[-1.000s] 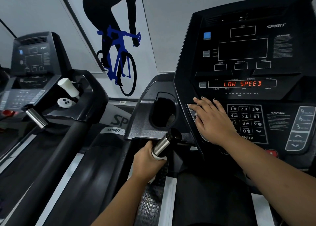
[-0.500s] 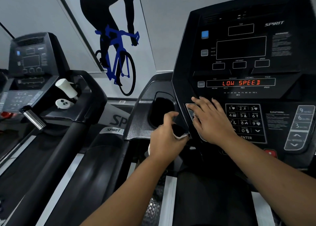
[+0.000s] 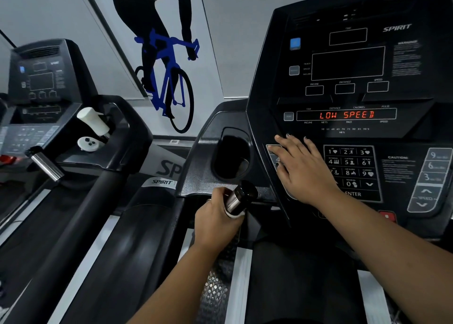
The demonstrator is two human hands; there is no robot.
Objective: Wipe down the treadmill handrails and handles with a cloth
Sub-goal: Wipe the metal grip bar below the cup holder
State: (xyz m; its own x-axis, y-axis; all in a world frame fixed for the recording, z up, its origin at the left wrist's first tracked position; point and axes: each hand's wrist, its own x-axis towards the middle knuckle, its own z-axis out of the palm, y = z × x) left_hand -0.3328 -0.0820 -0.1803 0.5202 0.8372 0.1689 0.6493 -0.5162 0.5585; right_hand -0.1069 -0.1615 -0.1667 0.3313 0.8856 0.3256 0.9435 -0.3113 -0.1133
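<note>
A sliver of white cloth (image 3: 232,215) shows under the left hand (image 3: 215,219) gripping the short chrome handle (image 3: 239,197); the right hand (image 3: 304,173) lies flat, fingers spread, on the lit black treadmill console (image 3: 348,63), where leaning weight could press a key, starting the belt (image 3: 301,287).

A pale grey wall (image 3: 245,29) runs behind the machines, evenly lit. On it is a mural: a black rider (image 3: 147,17) on a blue bike (image 3: 161,40), seen from behind, flanked by thin dark diagonal lines (image 3: 113,39). At left stands a second treadmill (image 3: 103,188), black, its console (image 3: 41,78) dark and blurred. A white bottle (image 3: 93,121) lies tilted in its tray, a white disc (image 3: 88,144) just beside it. A steel grip (image 3: 47,166) juts out below that console. Something red (image 3: 7,159) shows at the far left edge.
</note>
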